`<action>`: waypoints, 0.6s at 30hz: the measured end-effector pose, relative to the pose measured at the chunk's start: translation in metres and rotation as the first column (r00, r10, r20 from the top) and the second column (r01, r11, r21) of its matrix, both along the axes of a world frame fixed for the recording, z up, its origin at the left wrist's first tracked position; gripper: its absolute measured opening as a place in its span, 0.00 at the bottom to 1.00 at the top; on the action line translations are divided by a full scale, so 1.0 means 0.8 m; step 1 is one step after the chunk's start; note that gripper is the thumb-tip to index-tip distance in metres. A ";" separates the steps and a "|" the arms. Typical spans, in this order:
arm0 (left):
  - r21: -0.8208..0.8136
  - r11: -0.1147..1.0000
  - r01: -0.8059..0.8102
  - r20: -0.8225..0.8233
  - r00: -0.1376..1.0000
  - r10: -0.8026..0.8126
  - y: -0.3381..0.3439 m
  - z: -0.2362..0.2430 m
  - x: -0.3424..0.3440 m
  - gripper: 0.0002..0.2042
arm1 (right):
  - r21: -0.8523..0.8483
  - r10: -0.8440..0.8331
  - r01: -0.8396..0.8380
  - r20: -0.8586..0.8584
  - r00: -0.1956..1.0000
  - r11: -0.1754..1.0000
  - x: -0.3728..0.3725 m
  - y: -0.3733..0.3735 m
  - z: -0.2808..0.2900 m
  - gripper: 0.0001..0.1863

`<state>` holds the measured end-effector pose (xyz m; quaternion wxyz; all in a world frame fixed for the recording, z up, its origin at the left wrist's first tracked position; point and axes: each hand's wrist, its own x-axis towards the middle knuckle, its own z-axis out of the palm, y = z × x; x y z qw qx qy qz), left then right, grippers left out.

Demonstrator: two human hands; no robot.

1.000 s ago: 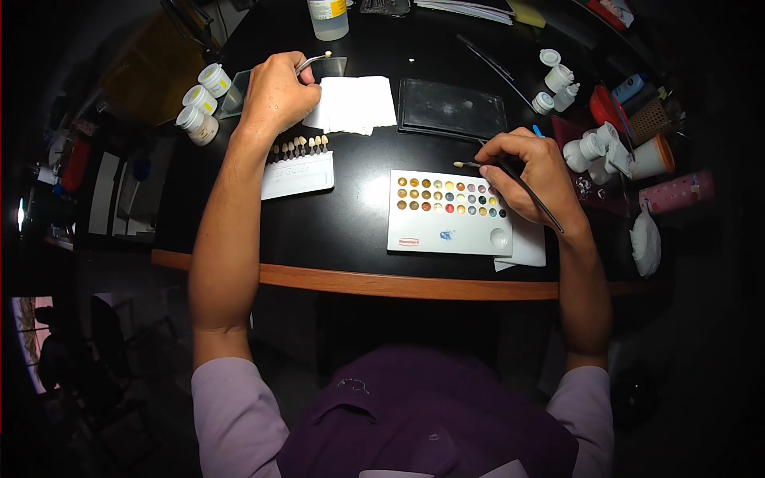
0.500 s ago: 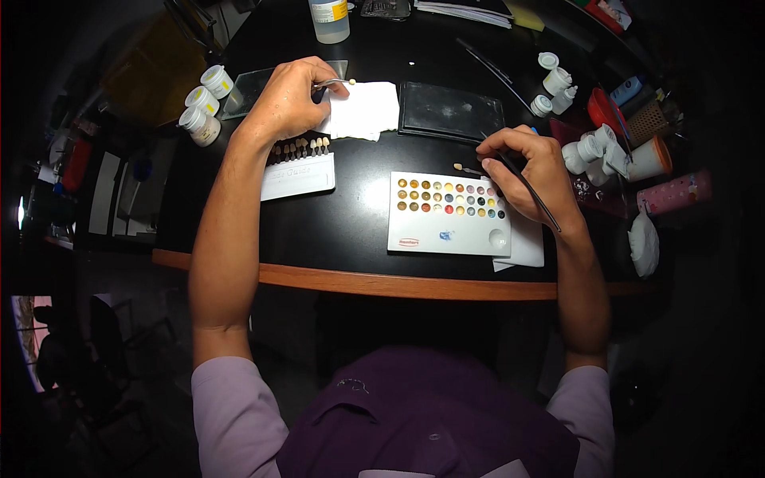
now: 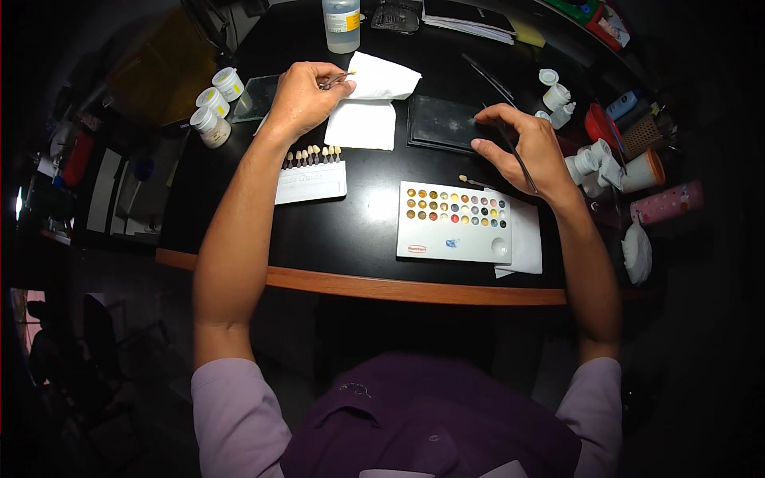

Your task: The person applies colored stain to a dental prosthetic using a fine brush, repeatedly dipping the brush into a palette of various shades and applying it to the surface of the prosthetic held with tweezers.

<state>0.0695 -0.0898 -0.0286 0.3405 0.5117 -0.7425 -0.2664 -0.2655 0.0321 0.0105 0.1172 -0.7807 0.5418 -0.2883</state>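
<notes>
My left hand (image 3: 307,95) pinches metal tweezers (image 3: 331,81) with a small yellowish tooth-like piece (image 3: 351,72) at the tip, against a white paper towel (image 3: 360,123) whose upper flap stands raised. My right hand (image 3: 523,151) holds a thin dark brush (image 3: 515,159), fingertips at the right side of a black rectangular slab (image 3: 438,119). Below it lie a white palette (image 3: 450,231) with colored wells, a tooth tab (image 3: 465,178) and a white sheet (image 3: 526,239). A shade guide (image 3: 311,183) with several tooth tabs sits below my left hand.
Lidded white jars (image 3: 212,104) and a glass slab (image 3: 259,94) are left on the black desk (image 3: 374,239). A bottle (image 3: 341,28) and papers (image 3: 470,20) stand or lie behind. White containers (image 3: 558,95), a red bowl (image 3: 599,119) and a pink cylinder (image 3: 667,201) crowd the right.
My left hand has moved right with the tweezers and piece, and the paper towel's upper part has lifted and opened out. My right hand has moved up toward the black slab with the brush.
</notes>
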 end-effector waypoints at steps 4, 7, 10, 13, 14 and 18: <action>-0.044 0.996 -0.076 -0.074 0.995 0.073 0.000 0.001 -0.006 0.15 | 0.015 0.011 -0.010 -0.098 0.995 1.000 -0.002 -0.025 0.002 0.27; -0.058 0.993 -0.099 -0.086 0.992 0.094 0.000 0.006 -0.010 0.15 | -0.043 0.064 -0.075 -0.211 0.975 0.996 -0.011 -0.042 -0.008 0.36; -0.090 0.988 -0.127 -0.053 0.991 0.122 0.003 0.008 -0.013 0.14 | 0.160 0.145 -0.105 -0.262 0.954 0.981 -0.011 -0.053 -0.005 0.44; -0.113 0.984 -0.138 0.028 0.989 0.142 0.011 0.016 -0.015 0.13 | 0.187 0.122 -0.058 -0.347 0.930 0.981 -0.015 -0.060 -0.006 0.46; -0.114 0.985 -0.128 0.074 0.988 0.137 0.012 0.019 -0.019 0.13 | 0.133 0.146 -0.111 -0.290 0.946 0.985 -0.021 -0.064 -0.013 0.46; -0.148 0.981 -0.124 0.034 0.991 0.130 0.017 0.016 -0.024 0.11 | 0.063 0.211 -0.204 -0.155 0.965 0.977 -0.020 -0.061 -0.012 0.44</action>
